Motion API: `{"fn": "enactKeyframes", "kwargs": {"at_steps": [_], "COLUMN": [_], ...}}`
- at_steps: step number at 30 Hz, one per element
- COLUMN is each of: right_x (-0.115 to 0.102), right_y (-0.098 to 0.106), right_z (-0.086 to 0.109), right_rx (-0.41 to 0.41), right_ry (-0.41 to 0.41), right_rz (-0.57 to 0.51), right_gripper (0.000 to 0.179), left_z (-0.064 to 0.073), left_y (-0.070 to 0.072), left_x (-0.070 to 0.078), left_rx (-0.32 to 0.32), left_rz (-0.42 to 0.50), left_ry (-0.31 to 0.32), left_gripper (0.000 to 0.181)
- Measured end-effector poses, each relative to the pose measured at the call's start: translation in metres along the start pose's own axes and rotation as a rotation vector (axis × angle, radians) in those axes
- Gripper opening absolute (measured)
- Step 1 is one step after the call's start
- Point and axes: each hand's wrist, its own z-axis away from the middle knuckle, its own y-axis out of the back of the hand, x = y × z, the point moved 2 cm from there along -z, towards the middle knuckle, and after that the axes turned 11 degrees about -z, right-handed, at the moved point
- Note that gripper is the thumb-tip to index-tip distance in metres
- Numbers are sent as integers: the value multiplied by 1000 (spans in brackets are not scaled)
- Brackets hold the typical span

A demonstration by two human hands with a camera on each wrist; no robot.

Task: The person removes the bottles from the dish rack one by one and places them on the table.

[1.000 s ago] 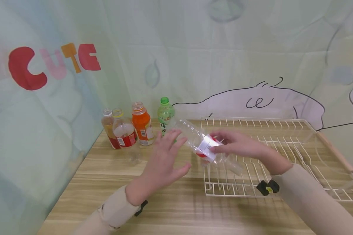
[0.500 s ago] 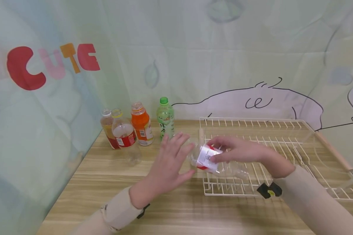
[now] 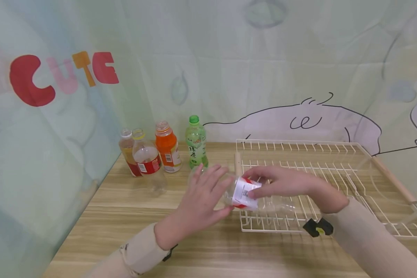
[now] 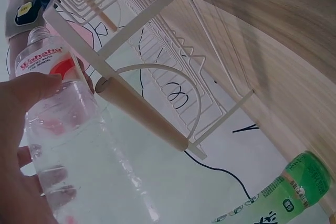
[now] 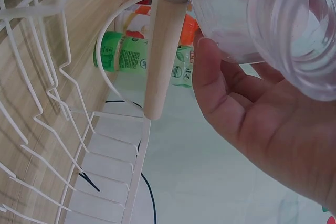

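A clear plastic water bottle with a white and red label lies nearly level above the left end of a white wire rack. My right hand holds it at the label, fingers on the far side and thumb on the near side. The left hand is around its base half; in the left wrist view the thumb lies over the bottle and fingers show through the clear plastic. The uncapped mouth faces the camera in the right wrist view.
On the table's left stand a green tea bottle, an orange drink bottle, a bottle with a red label and one with brownish contents. The rack has wooden handles at its ends. A printed curtain hangs behind.
The bottle has been lowered and turned from slanting to nearly level. My left hand has moved right and closed in on its base half; the right hand has kept its hold.
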Motion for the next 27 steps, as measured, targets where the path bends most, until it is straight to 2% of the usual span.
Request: {"fn": "enactKeyframes", "kwargs": {"at_steps": [4,13,21,27], "right_x": [-1,-3,-6,-9], "right_y": [-1,-2,-1,4], "right_z": [1,2,4,6], "right_rx": [0,-15,-12,43], "right_ry": [0,26,18,22], "right_rz": [1,4,36,15], "right_gripper": [48,47,46,43], "left_z": [0,0,1,1], "left_y": [1,0,-1,-1], "left_x": [1,3,0,-4], "left_rx": [-21,-9,39,48], "left_rz": [-9,-29,-15,13], "left_ry": [-7,-22,-47,-11], "left_gripper": [61,62,64,61]}}
